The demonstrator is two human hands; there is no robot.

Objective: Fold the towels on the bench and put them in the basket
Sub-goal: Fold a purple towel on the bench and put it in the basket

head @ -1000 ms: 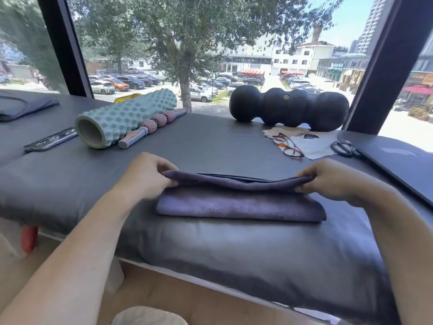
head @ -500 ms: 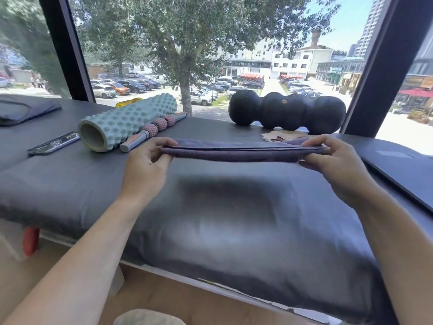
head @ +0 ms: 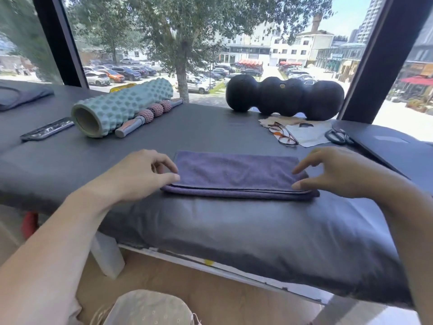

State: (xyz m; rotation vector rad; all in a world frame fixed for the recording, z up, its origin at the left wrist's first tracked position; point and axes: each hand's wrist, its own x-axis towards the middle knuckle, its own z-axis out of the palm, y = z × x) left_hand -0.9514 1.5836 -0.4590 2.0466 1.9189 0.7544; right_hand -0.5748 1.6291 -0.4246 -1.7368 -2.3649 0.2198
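Left hand [head: 138, 171], right hand [head: 332, 171] flank flat folded purple terry towel [head: 236, 175]

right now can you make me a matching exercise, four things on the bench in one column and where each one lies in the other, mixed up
Things:
1. purple towel
2. teal foam roller
3. black peanut roller
4. eyeglasses

Places:
A. far right, by the window
B. far left, beside the pink massage stick
C. folded flat between the left hand and right hand
D. on the pale cloth, right of centre

Pairs: 1-C, 2-B, 3-A, 4-D
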